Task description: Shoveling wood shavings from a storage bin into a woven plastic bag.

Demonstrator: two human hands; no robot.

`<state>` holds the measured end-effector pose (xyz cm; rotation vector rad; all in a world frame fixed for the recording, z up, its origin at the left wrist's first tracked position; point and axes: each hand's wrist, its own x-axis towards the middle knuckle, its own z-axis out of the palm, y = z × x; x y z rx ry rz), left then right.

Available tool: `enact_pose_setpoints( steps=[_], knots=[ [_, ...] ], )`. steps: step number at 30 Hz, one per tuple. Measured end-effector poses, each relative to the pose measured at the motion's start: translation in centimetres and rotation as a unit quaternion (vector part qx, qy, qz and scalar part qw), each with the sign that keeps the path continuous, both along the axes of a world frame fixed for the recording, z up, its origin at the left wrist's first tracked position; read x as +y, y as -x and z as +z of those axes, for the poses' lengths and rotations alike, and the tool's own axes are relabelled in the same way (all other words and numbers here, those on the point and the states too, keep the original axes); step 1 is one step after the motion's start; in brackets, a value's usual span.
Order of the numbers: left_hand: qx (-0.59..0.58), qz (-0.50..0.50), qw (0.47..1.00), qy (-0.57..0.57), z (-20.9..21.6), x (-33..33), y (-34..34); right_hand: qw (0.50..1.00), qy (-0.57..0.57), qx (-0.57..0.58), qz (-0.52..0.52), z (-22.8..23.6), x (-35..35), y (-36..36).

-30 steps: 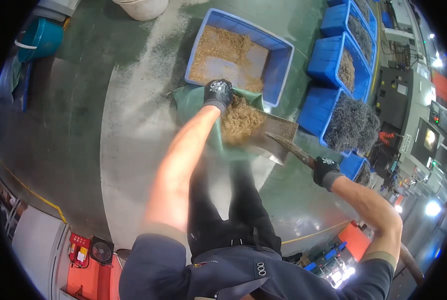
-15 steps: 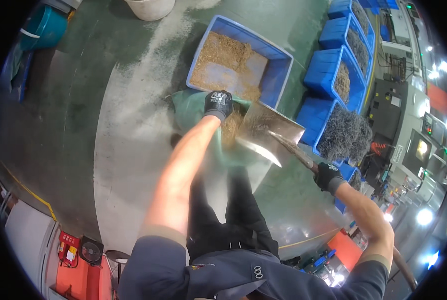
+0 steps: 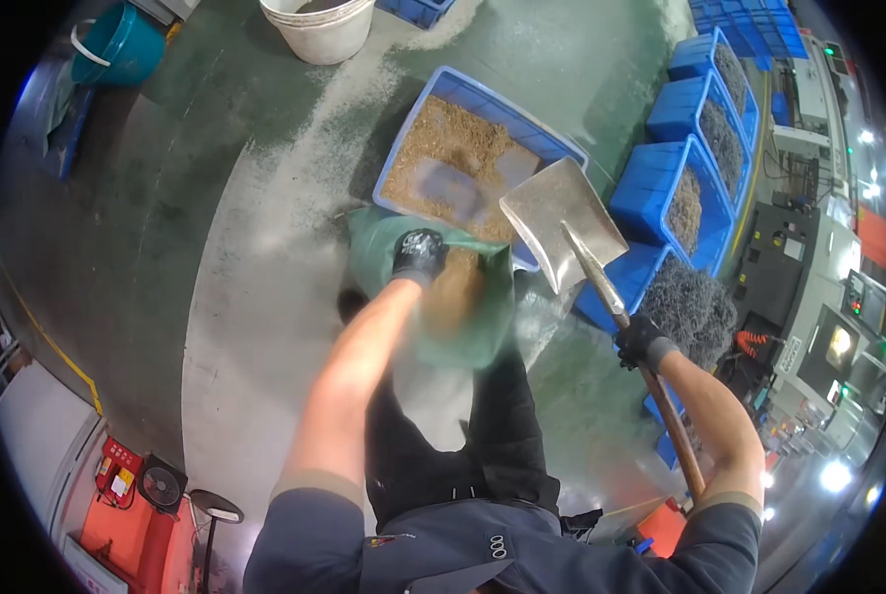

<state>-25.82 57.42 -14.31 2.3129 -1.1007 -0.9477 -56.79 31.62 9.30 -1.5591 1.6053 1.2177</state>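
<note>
My left hand (image 3: 420, 256), in a black glove, is closed on the rim of a green sack (image 3: 482, 342), holding its mouth open. Golden-brown shavings (image 3: 453, 287) show inside the sack. Gripped in my gloved right hand (image 3: 645, 343) is the wooden shaft of a shovel (image 3: 565, 220). Its square metal blade is raised beside the sack and looks bare. Beyond the sack, a blue bin (image 3: 502, 104) on the floor holds more brown shavings (image 3: 458, 139), with patches of its bottom showing. The blade overlaps the bin's right corner.
Several blue bins (image 3: 651, 183) filled with shavings stand in a row at the right, with a grey tangled heap (image 3: 688, 309) nearest me. Machines (image 3: 824, 346) line the far right. A white bucket (image 3: 324, 35) and a teal bucket (image 3: 121, 48) stand farther off.
The shovel blade has lifted away from the sack's mouth to the right and tilted. The sack's opening now shows more fully. My left hand still grips its rim.
</note>
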Motion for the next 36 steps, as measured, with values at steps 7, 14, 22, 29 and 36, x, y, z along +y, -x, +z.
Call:
enact_pose_setpoints(
  steps=[7,14,22,29,36],
  knots=[
    [-0.057,0.075,0.995,0.013,-0.8,-1.0,2.0,0.593,-0.267,0.053,0.758,-23.3,-14.8,-1.0],
    [-0.068,0.235,0.969,0.04,4.4,3.7,0.9,0.747,-0.292,0.093,0.59,-34.3,-22.8,-0.3],
    [-0.059,0.214,0.973,0.068,1.1,-0.7,1.3,0.883,-0.122,0.063,0.448,-31.3,-19.4,-3.1],
    [-0.041,0.192,0.98,-0.006,1.6,-1.2,0.7,0.887,-0.138,0.143,0.417,-32.9,-19.1,-5.8],
    [0.076,0.238,0.966,0.07,2.1,-1.6,0.9,0.853,-0.266,0.175,0.414,-41.8,-25.3,-6.5]
  ],
)
